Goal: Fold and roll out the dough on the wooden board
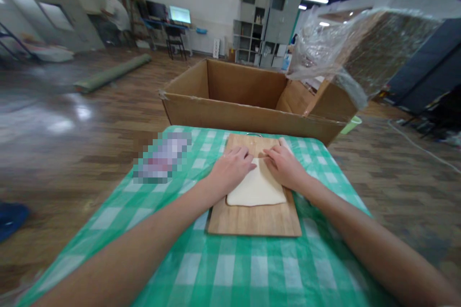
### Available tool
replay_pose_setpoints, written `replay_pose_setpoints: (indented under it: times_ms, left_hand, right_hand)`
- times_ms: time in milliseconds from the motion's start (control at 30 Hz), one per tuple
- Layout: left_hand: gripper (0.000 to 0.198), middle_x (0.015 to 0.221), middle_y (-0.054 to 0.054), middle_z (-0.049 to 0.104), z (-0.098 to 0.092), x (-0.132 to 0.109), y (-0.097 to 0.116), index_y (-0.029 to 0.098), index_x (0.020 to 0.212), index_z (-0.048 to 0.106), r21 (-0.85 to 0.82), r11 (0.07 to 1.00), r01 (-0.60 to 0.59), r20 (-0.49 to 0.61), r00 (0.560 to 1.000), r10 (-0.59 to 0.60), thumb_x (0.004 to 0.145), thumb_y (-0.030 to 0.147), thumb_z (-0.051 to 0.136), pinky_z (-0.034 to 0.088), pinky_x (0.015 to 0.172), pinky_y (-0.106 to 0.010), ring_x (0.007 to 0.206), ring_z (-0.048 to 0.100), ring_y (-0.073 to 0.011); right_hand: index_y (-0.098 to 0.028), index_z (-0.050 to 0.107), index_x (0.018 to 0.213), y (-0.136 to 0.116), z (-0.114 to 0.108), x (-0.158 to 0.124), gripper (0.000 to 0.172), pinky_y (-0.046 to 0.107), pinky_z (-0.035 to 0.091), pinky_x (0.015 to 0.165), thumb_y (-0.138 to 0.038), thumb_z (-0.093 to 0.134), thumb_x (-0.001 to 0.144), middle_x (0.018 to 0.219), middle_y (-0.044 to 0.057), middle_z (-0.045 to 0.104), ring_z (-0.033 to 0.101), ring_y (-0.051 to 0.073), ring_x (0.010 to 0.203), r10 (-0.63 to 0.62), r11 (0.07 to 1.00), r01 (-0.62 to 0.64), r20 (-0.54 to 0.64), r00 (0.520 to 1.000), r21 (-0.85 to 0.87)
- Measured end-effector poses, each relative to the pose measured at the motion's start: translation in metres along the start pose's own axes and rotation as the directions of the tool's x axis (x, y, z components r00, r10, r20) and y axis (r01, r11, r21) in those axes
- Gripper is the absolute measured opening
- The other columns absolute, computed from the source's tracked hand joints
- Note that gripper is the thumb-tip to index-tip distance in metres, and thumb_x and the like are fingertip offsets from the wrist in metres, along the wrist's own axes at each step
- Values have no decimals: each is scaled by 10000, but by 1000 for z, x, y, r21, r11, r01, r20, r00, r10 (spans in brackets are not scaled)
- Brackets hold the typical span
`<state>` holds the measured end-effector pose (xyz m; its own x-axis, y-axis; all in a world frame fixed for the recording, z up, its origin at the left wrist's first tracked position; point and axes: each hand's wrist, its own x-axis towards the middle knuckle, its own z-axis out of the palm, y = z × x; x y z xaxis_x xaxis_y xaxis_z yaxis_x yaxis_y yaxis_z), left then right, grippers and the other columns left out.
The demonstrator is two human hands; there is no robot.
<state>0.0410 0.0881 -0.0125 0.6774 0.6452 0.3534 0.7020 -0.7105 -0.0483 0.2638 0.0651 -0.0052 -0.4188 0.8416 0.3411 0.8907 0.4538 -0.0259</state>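
A flat, pale sheet of dough (pixel 256 192) lies on a wooden cutting board (pixel 254 223), its near edge fairly straight. My left hand (pixel 232 165) rests over the dough's far left part, with the fingers bent and closed on its edge. Opposite it, my right hand (pixel 284 165) has its fingers pressed together at the far right edge of the dough. The far edge is partly hidden by both hands. Just beyond my right hand shows the end of a pale rod, perhaps a rolling pin (pixel 284 143), mostly covered by the hand.
A green-and-white checked cloth (pixel 223 268) covers the table. At its left lies a blurred-out flat item (pixel 163 158). Past the far edge stands a big open cardboard box (pixel 248 112), with plastic wrap (pixel 324 43) on its right. Farther back, a person (pixel 117 14) sits.
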Motion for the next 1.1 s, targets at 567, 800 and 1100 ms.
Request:
replay_pose_setpoints:
  times_ms: [567, 800, 1100]
  left_hand:
    - [339, 1241, -118, 711, 5, -5, -6, 147, 1186, 705, -123, 992, 24, 128, 992, -8, 1096, 264, 400, 551, 968, -348, 1181, 671, -235]
    - [481, 1513, -198, 573, 10, -8, 4, 67, 1440, 567, -91, 995, 47, 166, 986, -31, 1098, 309, 330, 377, 1211, -436, 1445, 515, -285]
    - [590, 1599, -205, 466, 10, -15, 5, 53, 1533, 450, -134, 990, 47, 171, 985, -24, 1097, 405, 265, 299, 1256, -426, 1518, 418, -271]
  right_hand:
    - [-228, 736, 1275, -1, 11, -11, 362, 529, 361, 1221, -291, 429, 1094, 1301, 82, 739, 663, 251, 1244, -66, 983, 62, 13, 998, 173]
    - [-113, 419, 1597, -10, 7, -15, 584, 513, 292, 1279, -424, 307, 1116, 1645, 147, 398, 306, 276, 1561, -104, 965, 55, 183, 978, 258]
    - [-83, 374, 1614, -11, 9, -14, 647, 485, 268, 1293, -477, 242, 1118, 1666, 177, 355, 295, 257, 1568, -150, 967, 96, 224, 963, 235]
